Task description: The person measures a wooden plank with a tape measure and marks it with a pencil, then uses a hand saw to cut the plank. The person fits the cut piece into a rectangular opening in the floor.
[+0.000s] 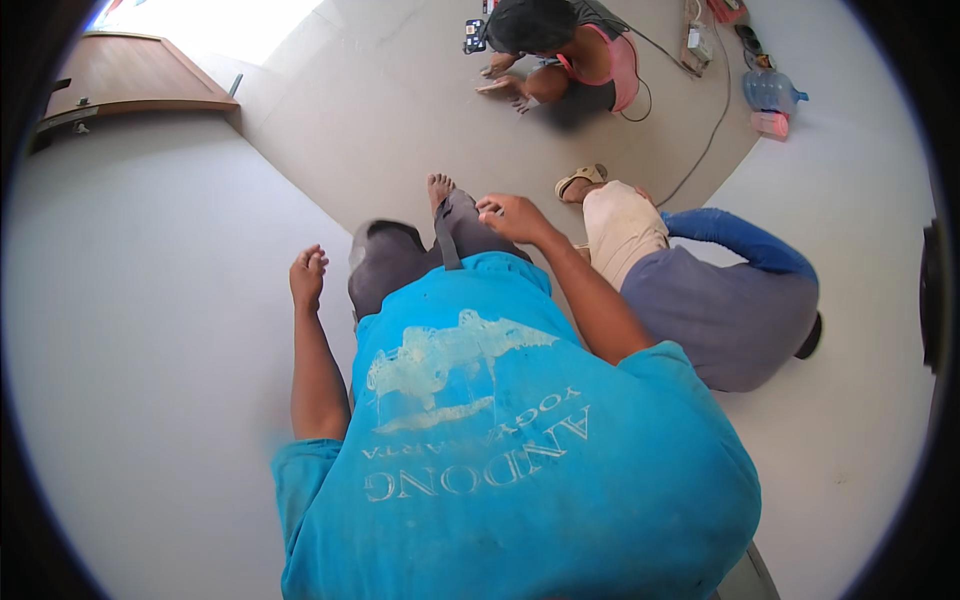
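Observation:
My left hand point(308, 270) is raised beside my left leg against the pale surface, its fingers loosely bent with nothing visible in them. My right hand point(498, 215) is at my dark-trousered right knee point(472, 225), fingers slightly curled and apparently empty; whether it touches the cloth I cannot tell. A dark strap point(447, 245) hangs from the trousers between my legs, near that hand. My bare foot point(440, 190) rests beyond it on the tiled floor, and my blue T-shirt point(520, 440) fills the lower middle.
Close on my right sits a person point(715, 310) in cream trousers and sandals. Ahead, another person point(590, 65) crouches by a phone point(474, 37) and cable. A water jug point(770, 92), pink container point(770, 124) and power strip point(698, 42) lie at right; a wooden door point(140, 75) is upper left.

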Demonstrator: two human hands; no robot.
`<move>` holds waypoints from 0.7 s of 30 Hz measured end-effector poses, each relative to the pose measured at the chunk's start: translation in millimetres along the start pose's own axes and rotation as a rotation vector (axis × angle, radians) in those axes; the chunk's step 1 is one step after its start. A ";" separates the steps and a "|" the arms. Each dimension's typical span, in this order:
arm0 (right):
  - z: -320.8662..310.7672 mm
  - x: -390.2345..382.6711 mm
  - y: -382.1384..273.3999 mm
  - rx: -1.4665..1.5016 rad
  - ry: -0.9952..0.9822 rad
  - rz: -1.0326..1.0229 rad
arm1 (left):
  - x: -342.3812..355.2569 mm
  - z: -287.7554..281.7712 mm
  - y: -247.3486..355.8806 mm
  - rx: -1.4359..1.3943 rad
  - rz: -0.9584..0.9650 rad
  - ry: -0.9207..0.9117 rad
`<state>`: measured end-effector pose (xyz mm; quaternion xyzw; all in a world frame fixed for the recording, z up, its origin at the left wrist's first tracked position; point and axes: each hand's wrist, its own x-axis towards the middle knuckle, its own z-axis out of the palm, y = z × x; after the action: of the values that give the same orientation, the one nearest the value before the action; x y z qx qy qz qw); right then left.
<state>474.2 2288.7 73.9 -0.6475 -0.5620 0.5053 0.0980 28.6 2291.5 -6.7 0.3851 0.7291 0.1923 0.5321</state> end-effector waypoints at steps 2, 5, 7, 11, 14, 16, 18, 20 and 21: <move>9.6 14.5 -8.5 -0.044 -0.015 -0.002 | -12.8 -21.8 0.7 -0.041 0.017 0.046; 24.3 28.1 -6.8 -0.054 -0.012 -0.016 | -30.7 -42.3 -11.3 -0.017 -0.007 0.051; 43.9 29.8 2.4 -0.085 -0.002 0.025 | -44.1 -57.5 -37.8 0.031 -0.092 0.006; 37.4 45.5 -79.6 -0.065 0.047 0.143 | -43.6 -163.7 -12.1 0.161 -0.263 -0.066; 32.4 31.7 -71.7 -0.015 0.054 0.328 | -15.6 -194.6 24.9 0.179 -0.269 -0.116; 23.3 8.2 -77.2 0.052 0.051 0.427 | 3.2 -213.6 86.1 0.175 -0.217 -0.092; 34.4 2.9 -92.8 0.119 0.068 0.484 | 50.0 -246.2 102.4 0.304 -0.059 -0.069; 51.6 -7.5 -110.6 0.182 0.065 0.531 | 78.8 -264.7 119.9 0.349 -0.007 -0.045; 55.1 9.3 -114.2 0.178 0.100 0.507 | 113.9 -266.0 164.3 0.321 0.008 -0.026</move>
<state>359.0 2311.9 122.3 -0.7805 -0.3298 0.5284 0.0528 -174.2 2516.6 130.9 0.4707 0.7419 0.0704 0.4722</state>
